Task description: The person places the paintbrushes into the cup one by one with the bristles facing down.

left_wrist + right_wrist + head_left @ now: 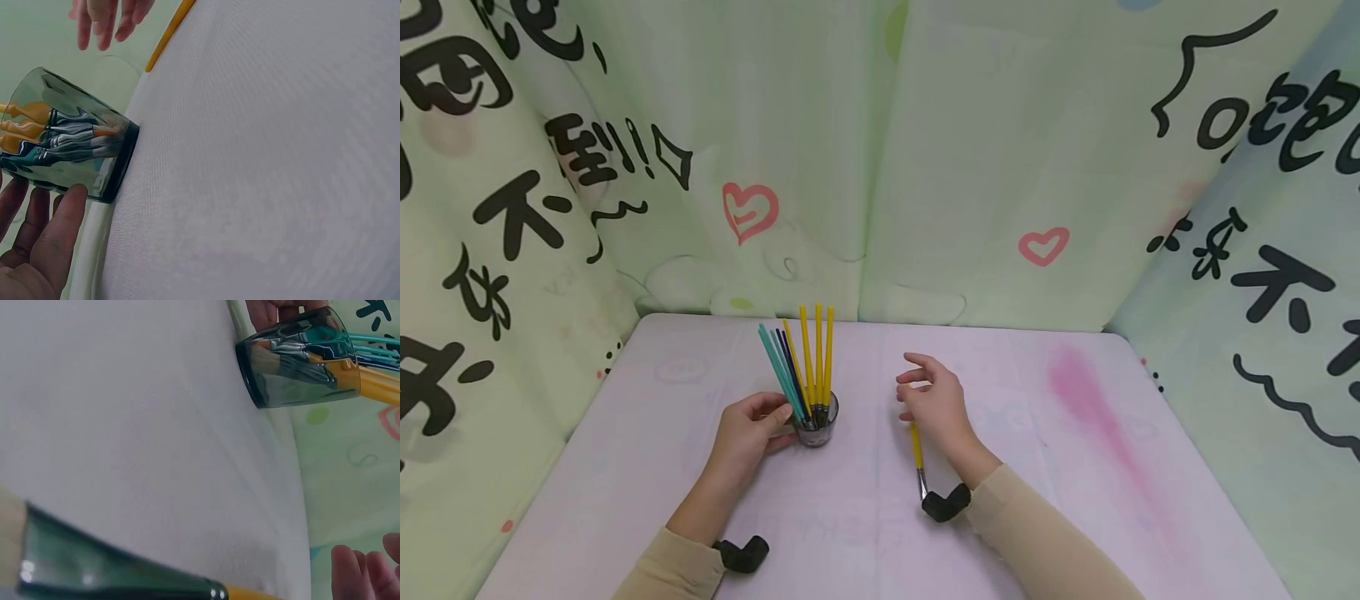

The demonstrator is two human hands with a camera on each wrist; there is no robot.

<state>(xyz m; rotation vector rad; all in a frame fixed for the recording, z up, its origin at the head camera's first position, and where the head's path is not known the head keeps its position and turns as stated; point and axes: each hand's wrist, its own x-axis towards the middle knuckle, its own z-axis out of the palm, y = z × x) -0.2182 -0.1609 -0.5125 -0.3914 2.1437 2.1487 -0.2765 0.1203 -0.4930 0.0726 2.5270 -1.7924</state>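
A small clear glass (817, 433) stands upright on the table, holding several paintbrushes (806, 358) with yellow, teal and dark blue handles, bristles down. At the glass's left side is my left hand (750, 429); in the left wrist view its fingertips (74, 197) touch the wall without wrapping round it. A separate paintbrush (917, 450) with a yellow handle lies on the table right of the glass, its bristle end towards me. My right hand (938, 400) hovers over that handle, fingers loosely bent and apart from it in the left wrist view.
A pale cloth covers the table (880, 533), with a pink stain (1090, 392) on its right part. Printed curtains (887, 167) stand behind the table and along both sides. A black strap piece (946, 503) sits at the right wrist, over the loose brush's end.
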